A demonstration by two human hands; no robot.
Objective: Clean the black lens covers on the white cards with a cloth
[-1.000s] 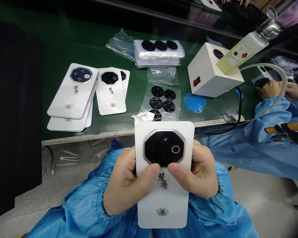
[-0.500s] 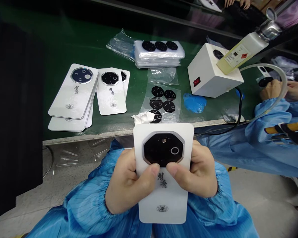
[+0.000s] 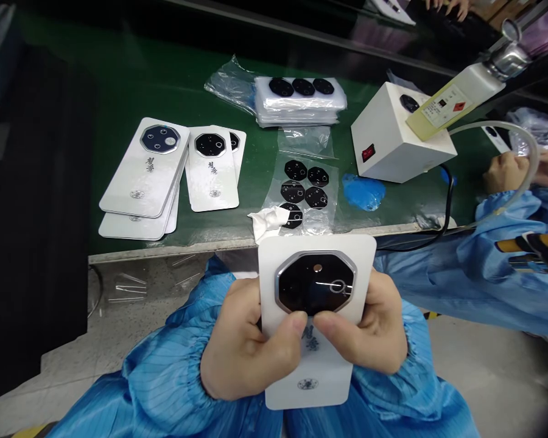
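Note:
A white phone back cover (image 3: 308,365) is held up over my lap by both hands, its black octagonal camera lens plate (image 3: 315,283) towards me. My left hand (image 3: 256,347) grips its left edge, the thumb at the lower rim of the lens plate. On the right edge is my right hand (image 3: 369,328), its thumb beside the other one; the fingers behind the cover are hidden. Black lens pieces (image 3: 293,191) lie on a clear film sheet beyond, with a crumpled white cloth (image 3: 265,222) at its corner.
White covers (image 3: 141,173) are stacked on the green table (image 3: 192,228) at left, two more (image 3: 214,176) beside them. Behind the film sits a bagged stack (image 3: 296,109). At right stand a white box (image 3: 395,140), a tilted bottle (image 3: 452,103) and a blue film piece (image 3: 363,191); a co-worker's hands (image 3: 506,171) show.
The held cover tips slightly, and a bright reflection now crosses its lens plate. Both thumbs stay close together at the lower rim. The whole view has shifted a little.

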